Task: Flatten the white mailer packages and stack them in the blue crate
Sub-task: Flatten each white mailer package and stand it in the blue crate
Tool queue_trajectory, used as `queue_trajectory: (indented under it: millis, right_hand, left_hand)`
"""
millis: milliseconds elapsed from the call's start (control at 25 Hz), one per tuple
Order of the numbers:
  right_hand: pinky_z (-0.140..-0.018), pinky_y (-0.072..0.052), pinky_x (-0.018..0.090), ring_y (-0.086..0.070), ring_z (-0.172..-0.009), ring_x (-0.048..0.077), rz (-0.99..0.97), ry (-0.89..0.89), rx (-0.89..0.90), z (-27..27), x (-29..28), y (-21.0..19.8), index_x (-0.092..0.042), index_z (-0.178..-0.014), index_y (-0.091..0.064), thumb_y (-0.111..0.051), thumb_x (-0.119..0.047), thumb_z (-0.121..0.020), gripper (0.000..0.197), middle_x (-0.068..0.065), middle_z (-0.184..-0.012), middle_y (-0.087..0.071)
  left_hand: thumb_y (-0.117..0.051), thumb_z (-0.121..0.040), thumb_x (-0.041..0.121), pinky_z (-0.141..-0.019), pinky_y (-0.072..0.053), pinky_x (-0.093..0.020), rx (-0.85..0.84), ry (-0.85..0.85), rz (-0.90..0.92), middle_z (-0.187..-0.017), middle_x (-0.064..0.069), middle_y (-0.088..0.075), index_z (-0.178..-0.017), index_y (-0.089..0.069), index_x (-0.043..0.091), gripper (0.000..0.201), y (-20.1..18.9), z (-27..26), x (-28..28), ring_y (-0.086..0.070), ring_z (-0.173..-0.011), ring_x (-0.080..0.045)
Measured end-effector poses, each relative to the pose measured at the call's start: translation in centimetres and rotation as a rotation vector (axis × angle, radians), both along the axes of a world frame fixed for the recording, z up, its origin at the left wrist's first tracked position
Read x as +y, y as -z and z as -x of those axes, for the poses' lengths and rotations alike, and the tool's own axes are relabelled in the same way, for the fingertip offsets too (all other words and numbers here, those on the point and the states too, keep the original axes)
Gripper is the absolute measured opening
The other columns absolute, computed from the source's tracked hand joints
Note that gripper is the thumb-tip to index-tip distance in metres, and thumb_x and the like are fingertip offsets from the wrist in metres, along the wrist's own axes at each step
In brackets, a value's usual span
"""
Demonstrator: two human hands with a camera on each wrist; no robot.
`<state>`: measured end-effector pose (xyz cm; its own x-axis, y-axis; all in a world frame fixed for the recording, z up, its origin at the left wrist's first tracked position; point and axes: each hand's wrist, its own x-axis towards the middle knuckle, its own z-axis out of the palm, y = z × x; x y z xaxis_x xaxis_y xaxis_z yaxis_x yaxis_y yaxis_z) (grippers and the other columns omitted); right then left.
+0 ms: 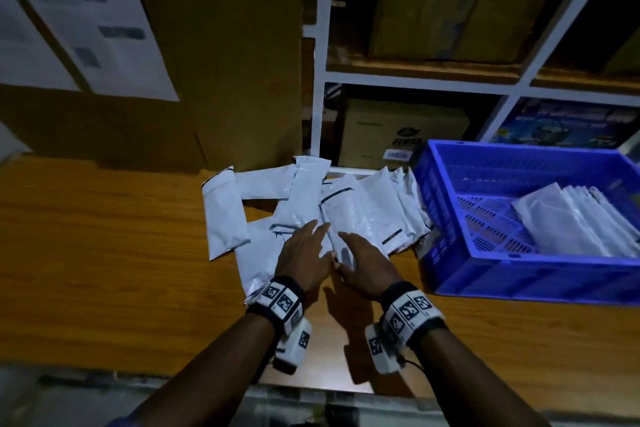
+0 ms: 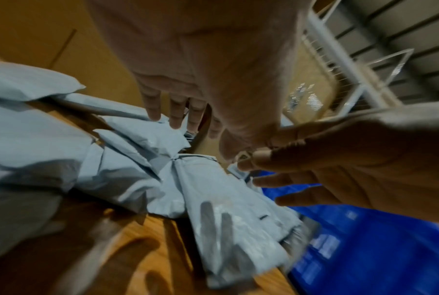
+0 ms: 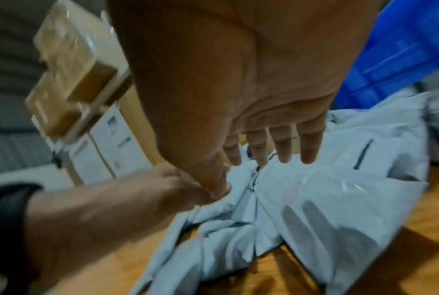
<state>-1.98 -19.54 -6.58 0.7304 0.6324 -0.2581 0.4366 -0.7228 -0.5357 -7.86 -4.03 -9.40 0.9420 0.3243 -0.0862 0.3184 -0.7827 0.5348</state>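
Wooden tabletop (image 1: 104, 236) stretches out warm and grainy. At the back left, a big cardboard box (image 1: 221, 55) stands with white printed sheets (image 1: 86, 17) stuck on it. Behind, a white shelf frame (image 1: 322, 45) holds more cartons (image 1: 450, 0), a smaller box (image 1: 405, 132) below, and a colourful printed box (image 1: 568, 123) far right.

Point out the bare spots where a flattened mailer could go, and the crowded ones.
Free: the blue plastic crate floor's left part, between its left wall and the stacked white mailers; the wooden tabletop left of the loose white mailer pile. Crowded: the pile itself, under the open left hand and right hand, up to the crate's wall.
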Motion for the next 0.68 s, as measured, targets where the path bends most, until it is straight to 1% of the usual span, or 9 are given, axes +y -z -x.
queue_trajectory:
  millis: [80, 200, 280, 360, 400, 480, 560, 640, 680]
  right_hand:
    - [-0.117, -0.028, 0.040, -0.026, -0.145, 0.024, 0.042, -0.052, -0.062, -1.9, 1.2, 0.3, -0.026, -0.154, -0.023, -0.047, -0.044, -0.099, 0.062, 0.005, -0.160, -0.024]
    - [-0.118, -0.024, 0.041, -0.020, -0.147, 0.026, 0.091, -0.124, -0.138, -5.3, 3.3, 0.9, -0.024, -0.155, -0.022, -0.042, -0.043, -0.101, 0.061, 0.007, -0.162, -0.018]
    - [-0.117, -0.025, 0.043, -0.017, -0.148, 0.029, 0.127, -0.185, -0.227, -7.5, 4.9, 1.5, -0.023, -0.155, -0.022, -0.042, -0.039, -0.101, 0.060, 0.007, -0.162, -0.017]
    - [-0.115, -0.026, 0.047, -0.013, -0.149, 0.030, 0.166, -0.250, -0.306, -9.6, 6.7, 2.0, -0.025, -0.154, -0.023, -0.045, -0.037, -0.099, 0.060, 0.007, -0.163, -0.014]
    - [-0.116, -0.024, 0.048, -0.009, -0.150, 0.031, 0.187, -0.280, -0.324, -10.6, 7.6, 2.3, -0.027, -0.154, -0.021, -0.048, -0.036, -0.098, 0.063, 0.007, -0.163, -0.011]
    - [-0.119, -0.017, 0.049, 0.000, -0.151, 0.031, 0.254, -0.345, -0.365, -12.1, 9.4, 2.6, -0.032, -0.155, -0.013, -0.056, -0.032, -0.093, 0.075, 0.007, -0.164, -0.001]
    - [-0.120, -0.008, 0.050, 0.009, -0.150, 0.031, 0.295, -0.414, -0.427, -13.1, 10.8, 2.4, -0.036, -0.155, -0.006, -0.060, -0.029, -0.091, 0.084, 0.005, -0.164, 0.009]
    - [-0.119, -0.001, 0.052, 0.015, -0.149, 0.032, 0.307, -0.471, -0.512, -13.7, 11.9, 2.2, -0.038, -0.155, -0.003, -0.057, -0.024, -0.094, 0.082, 0.005, -0.163, 0.015]
    - [-0.119, 0.000, 0.053, 0.015, -0.149, 0.032, 0.313, -0.496, -0.556, -13.9, 12.2, 2.0, -0.038, -0.155, -0.005, -0.055, -0.020, -0.096, 0.079, 0.005, -0.163, 0.015]
  left_hand:
    - [-0.057, -0.097, 0.042, -0.123, -0.022, -0.043, 0.005, -0.065, -0.006, -0.166, -0.002, -0.018, -0.157, -0.025, 0.029, 0.069, 0.7, -1.9, 0.7, -0.017, -0.152, -0.024]
    - [-0.055, -0.097, 0.044, -0.123, -0.015, -0.044, 0.029, -0.183, -0.099, -0.168, -0.006, -0.007, -0.160, -0.011, 0.025, 0.079, 1.4, -5.4, 1.8, -0.007, -0.154, -0.029]
    - [-0.052, -0.096, 0.049, -0.123, -0.013, -0.045, 0.066, -0.253, -0.161, -0.168, -0.009, -0.004, -0.160, -0.005, 0.023, 0.084, 1.9, -7.4, 2.6, -0.007, -0.153, -0.033]
    - [-0.051, -0.097, 0.051, -0.123, -0.016, -0.046, 0.123, -0.301, -0.175, -0.167, -0.010, -0.005, -0.160, -0.005, 0.021, 0.084, 2.7, -8.8, 3.2, -0.011, -0.152, -0.036]
    - [-0.051, -0.097, 0.047, -0.123, -0.018, -0.046, 0.144, -0.308, -0.164, -0.167, -0.010, -0.006, -0.160, -0.006, 0.020, 0.082, 3.0, -9.1, 3.5, -0.013, -0.152, -0.036]
    - [-0.055, -0.097, 0.034, -0.122, -0.021, -0.045, 0.144, -0.304, -0.148, -0.167, -0.011, -0.006, -0.160, -0.008, 0.019, 0.079, 3.5, -9.2, 3.8, -0.015, -0.151, -0.036]
    - [-0.059, -0.094, 0.021, -0.121, -0.024, -0.044, 0.074, -0.289, -0.113, -0.167, -0.011, -0.005, -0.159, -0.013, 0.017, 0.080, 3.3, -8.6, 3.7, -0.018, -0.151, -0.035]
    - [-0.061, -0.091, 0.013, -0.118, -0.031, -0.045, -0.019, -0.265, -0.057, -0.167, -0.010, -0.009, -0.157, -0.023, 0.016, 0.076, 2.8, -7.4, 3.6, -0.023, -0.149, -0.033]
    - [-0.061, -0.091, 0.011, -0.115, -0.035, -0.044, -0.050, -0.262, -0.026, -0.167, -0.009, -0.012, -0.156, -0.028, 0.017, 0.073, 2.5, -6.6, 3.6, -0.027, -0.148, -0.032]
